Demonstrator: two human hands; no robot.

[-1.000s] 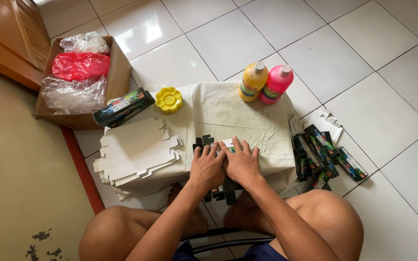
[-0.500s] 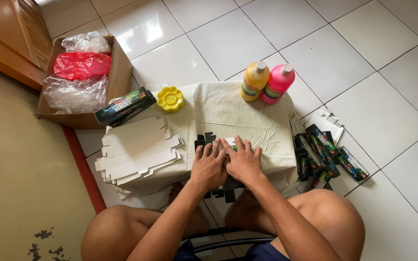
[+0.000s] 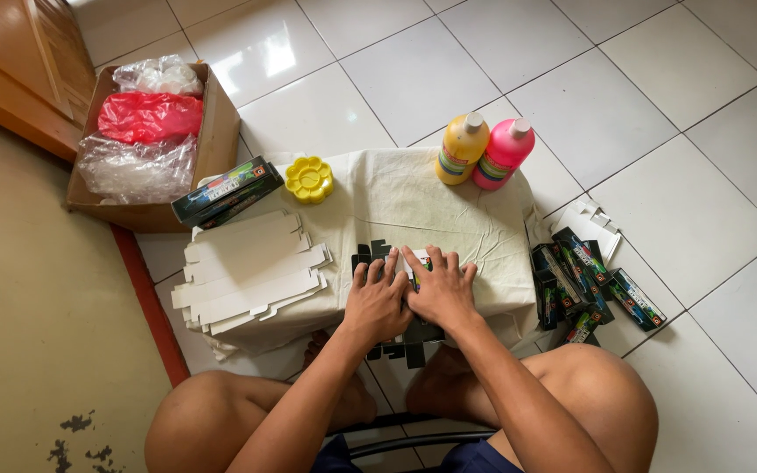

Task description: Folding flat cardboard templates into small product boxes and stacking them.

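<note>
Both palms press flat on a dark unfolded carton blank (image 3: 382,253) lying on a low table covered with a cream cloth (image 3: 396,197). My left hand (image 3: 376,300) covers the blank's left half, my right hand (image 3: 439,289) its right half, thumbs side by side. Dark flaps of the blank stick out above my fingers and below my wrists, over the table's near edge. A stack of white flat carton blanks (image 3: 247,271) lies just left of my left hand.
A yellow bottle (image 3: 461,149) and a pink bottle (image 3: 501,155) stand at the table's far right, a yellow flower-shaped palette (image 3: 309,179) and dark boxes (image 3: 225,191) at far left. Folded dark boxes (image 3: 584,280) lie on the floor right. A cardboard box (image 3: 216,131) holds plastic bags.
Both hands stay pressed on the blank in nearly the same spot. Only the view has shifted slightly.
</note>
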